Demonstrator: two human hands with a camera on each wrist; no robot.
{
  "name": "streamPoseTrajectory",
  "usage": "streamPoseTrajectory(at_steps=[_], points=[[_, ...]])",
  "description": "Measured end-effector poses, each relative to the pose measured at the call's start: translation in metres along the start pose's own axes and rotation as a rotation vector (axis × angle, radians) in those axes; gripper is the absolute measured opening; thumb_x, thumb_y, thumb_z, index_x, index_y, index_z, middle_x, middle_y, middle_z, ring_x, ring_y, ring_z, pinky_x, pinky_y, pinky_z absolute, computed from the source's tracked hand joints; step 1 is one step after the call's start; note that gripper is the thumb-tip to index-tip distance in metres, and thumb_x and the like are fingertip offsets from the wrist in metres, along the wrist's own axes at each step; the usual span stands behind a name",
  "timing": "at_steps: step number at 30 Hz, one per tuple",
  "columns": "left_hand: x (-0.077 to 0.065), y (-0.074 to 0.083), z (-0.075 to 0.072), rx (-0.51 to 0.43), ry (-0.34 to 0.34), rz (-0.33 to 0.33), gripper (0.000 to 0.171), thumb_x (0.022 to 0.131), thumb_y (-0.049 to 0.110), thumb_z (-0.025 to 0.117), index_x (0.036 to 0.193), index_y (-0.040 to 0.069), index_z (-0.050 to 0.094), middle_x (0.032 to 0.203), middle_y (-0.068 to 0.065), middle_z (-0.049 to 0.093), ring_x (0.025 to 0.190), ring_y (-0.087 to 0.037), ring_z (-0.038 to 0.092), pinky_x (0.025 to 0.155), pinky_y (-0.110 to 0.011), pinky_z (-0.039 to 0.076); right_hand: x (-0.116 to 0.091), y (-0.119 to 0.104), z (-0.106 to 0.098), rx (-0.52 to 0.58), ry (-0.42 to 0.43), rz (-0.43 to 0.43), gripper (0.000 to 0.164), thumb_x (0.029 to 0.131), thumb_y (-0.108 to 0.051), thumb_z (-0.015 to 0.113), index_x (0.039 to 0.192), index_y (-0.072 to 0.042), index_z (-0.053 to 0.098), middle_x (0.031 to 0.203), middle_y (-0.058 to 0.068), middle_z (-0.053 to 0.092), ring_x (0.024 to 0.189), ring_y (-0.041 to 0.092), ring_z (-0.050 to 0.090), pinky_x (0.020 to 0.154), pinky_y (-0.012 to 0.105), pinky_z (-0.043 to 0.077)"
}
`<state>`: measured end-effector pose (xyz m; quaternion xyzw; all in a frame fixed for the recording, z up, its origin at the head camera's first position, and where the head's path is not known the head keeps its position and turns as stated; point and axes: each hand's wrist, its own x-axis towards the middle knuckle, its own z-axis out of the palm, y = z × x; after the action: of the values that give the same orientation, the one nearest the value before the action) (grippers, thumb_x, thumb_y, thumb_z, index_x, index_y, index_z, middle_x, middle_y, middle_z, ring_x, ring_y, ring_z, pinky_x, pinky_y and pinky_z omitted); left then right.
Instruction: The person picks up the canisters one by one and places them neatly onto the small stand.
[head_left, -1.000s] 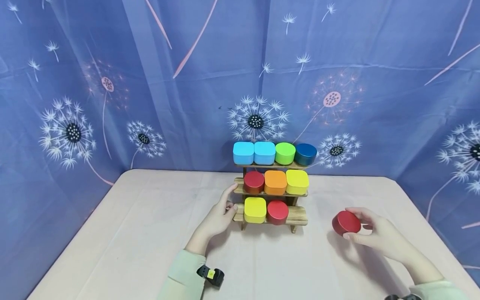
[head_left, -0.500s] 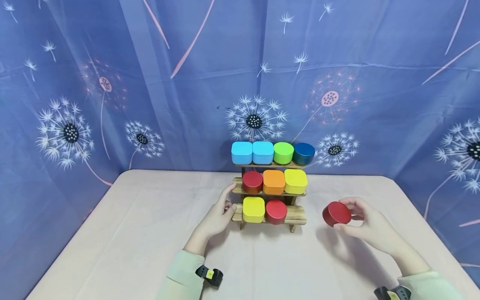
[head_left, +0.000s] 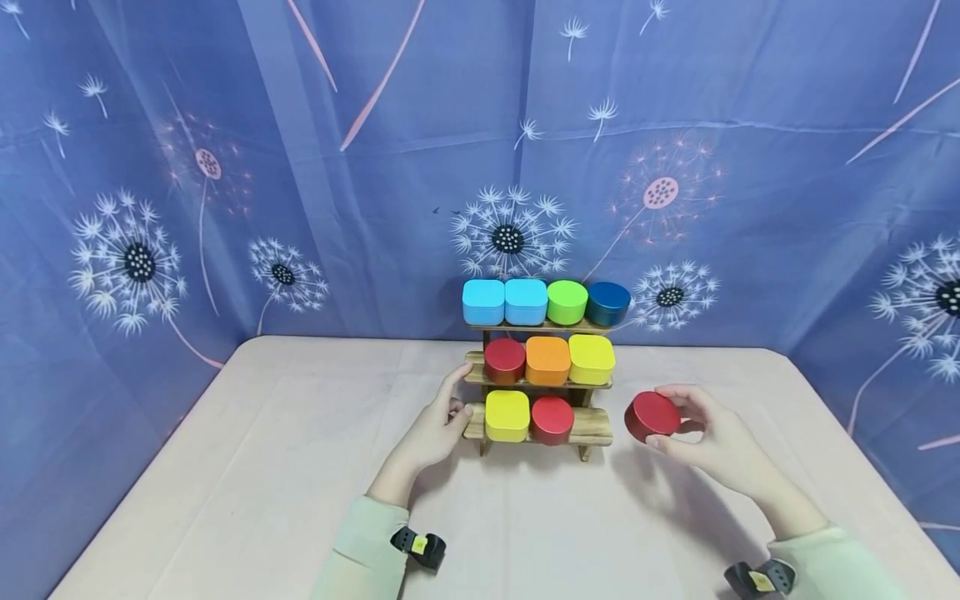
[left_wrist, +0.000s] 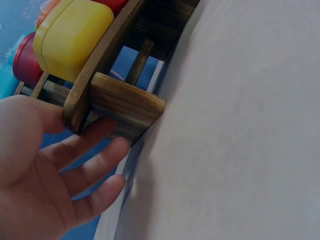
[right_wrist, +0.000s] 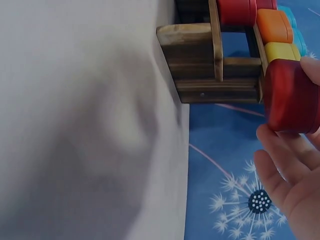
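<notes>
My right hand (head_left: 716,437) pinches a dark red round tin (head_left: 651,417) between thumb and fingers, held above the table just right of a three-tier wooden stand (head_left: 595,423). In the right wrist view this tin (right_wrist: 290,97) hides part of the stand's far end. My left hand (head_left: 432,429) holds the stand's left side. The left wrist view shows its thumb and index finger about the end of the bottom board (left_wrist: 79,102), the other fingers loose. On the bottom tier sit a yellow square tin (head_left: 507,417) and a red round tin (head_left: 552,420), with bare board to their right.
The middle tier bears a dark red round tin (head_left: 505,361), an orange tin (head_left: 547,360) and a yellow tin (head_left: 592,359). Two light blue tins (head_left: 483,302), a green tin (head_left: 567,302) and a dark blue tin (head_left: 608,304) line the top. A blue curtain (head_left: 375,208) hangs behind the table (head_left: 300,467).
My right hand has carried the dark red tin left and slightly upward in the view, closer to the stand. The left hand keeps its place at the stand's side.
</notes>
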<state>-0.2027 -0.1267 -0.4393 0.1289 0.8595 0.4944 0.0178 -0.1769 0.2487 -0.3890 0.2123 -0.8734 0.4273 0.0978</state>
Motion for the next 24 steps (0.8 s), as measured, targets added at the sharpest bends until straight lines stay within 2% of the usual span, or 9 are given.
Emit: streamPoseTrajectory(at_steps=[3, 6, 13, 20, 24], points=[[0.001, 0.001, 0.0, -0.005, -0.001, -0.005, 0.063, 0.1, 0.014, 0.045, 0.148, 0.042, 0.015, 0.069, 0.001, 0.046, 0.054, -0.01, 0.039, 0.054, -0.025, 0.039, 0.002, -0.001, 0.004, 0.016, 0.002, -0.002, 0.058, 0.072, -0.005, 0.08, 0.123, -0.001, 0.054, 0.104, -0.023, 0.055, 0.08, -0.002, 0.06, 0.066, 0.02, 0.053], [0.0, 0.001, 0.0, -0.011, -0.002, -0.009, 0.064, 0.1, 0.014, 0.045, 0.148, 0.042, 0.015, 0.069, 0.0, 0.046, 0.054, -0.01, 0.039, 0.053, -0.025, 0.039, 0.003, -0.001, 0.007, 0.032, -0.001, -0.009, 0.058, 0.072, -0.004, 0.08, 0.124, -0.001, 0.054, 0.107, -0.018, 0.055, 0.08, -0.002, 0.061, 0.064, 0.02, 0.054], [0.001, 0.0, 0.0, -0.007, -0.004, -0.015, 0.064, 0.1, 0.014, 0.045, 0.147, 0.044, 0.014, 0.068, 0.0, 0.045, 0.054, -0.01, 0.038, 0.054, -0.025, 0.039, 0.005, -0.004, 0.014, 0.033, -0.013, -0.015, 0.061, 0.073, -0.005, 0.08, 0.127, -0.001, 0.053, 0.114, 0.014, 0.058, 0.084, -0.003, 0.061, 0.065, 0.023, 0.055], [-0.001, 0.0, 0.0, -0.023, -0.006, -0.005, 0.066, 0.099, 0.01, 0.046, 0.149, 0.04, 0.015, 0.067, 0.0, 0.044, 0.053, -0.009, 0.037, 0.053, -0.024, 0.037, 0.007, -0.003, 0.023, -0.065, 0.0, -0.047, 0.06, 0.071, -0.011, 0.082, 0.124, -0.003, 0.056, 0.11, 0.01, 0.064, 0.087, -0.003, 0.056, 0.072, 0.026, 0.052], [-0.001, 0.002, 0.0, -0.042, -0.007, -0.008, 0.066, 0.099, 0.01, 0.047, 0.149, 0.04, 0.015, 0.067, 0.0, 0.044, 0.052, -0.009, 0.037, 0.053, -0.024, 0.037, 0.008, -0.003, 0.029, -0.091, -0.015, -0.041, 0.058, 0.071, -0.014, 0.082, 0.122, -0.004, 0.056, 0.111, 0.011, 0.065, 0.086, 0.0, 0.056, 0.071, 0.027, 0.052]])
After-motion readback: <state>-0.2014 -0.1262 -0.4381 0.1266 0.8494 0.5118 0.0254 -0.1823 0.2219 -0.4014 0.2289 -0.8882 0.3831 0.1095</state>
